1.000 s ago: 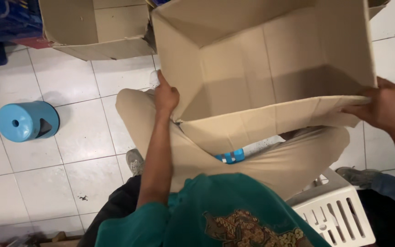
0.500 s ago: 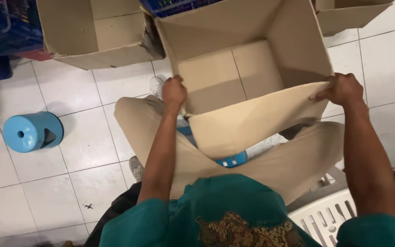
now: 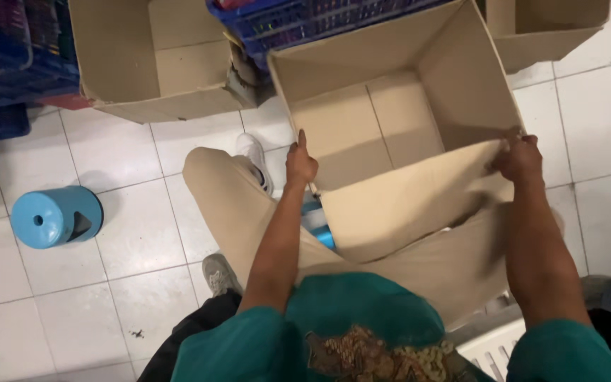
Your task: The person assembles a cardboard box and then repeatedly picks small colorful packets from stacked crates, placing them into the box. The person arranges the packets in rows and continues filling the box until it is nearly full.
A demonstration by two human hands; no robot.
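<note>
An open, empty cardboard box point(image 3: 383, 120) rests over my knees, tipped so its inside faces me. My left hand point(image 3: 300, 164) grips the box's near left corner, thumb up along the edge. My right hand point(image 3: 519, 158) holds the near right corner, where the front flap point(image 3: 404, 205) hangs down toward my lap. I sit in beige trousers point(image 3: 235, 205) and a green shirt. Something blue point(image 3: 319, 230) shows under the flap, mostly hidden.
A second open cardboard box point(image 3: 157, 56) stands at the back left, a third point(image 3: 553, 28) at the back right. Blue plastic crates point(image 3: 298, 21) sit behind them. A small blue stool point(image 3: 54, 216) lies on the white tile floor at left. A white slatted basket point(image 3: 489, 346) is beside my right leg.
The box has moved away from me and dropped lower, so its whole inside shows. My right hand slid in along the near edge to the corner. The view shifted.
</note>
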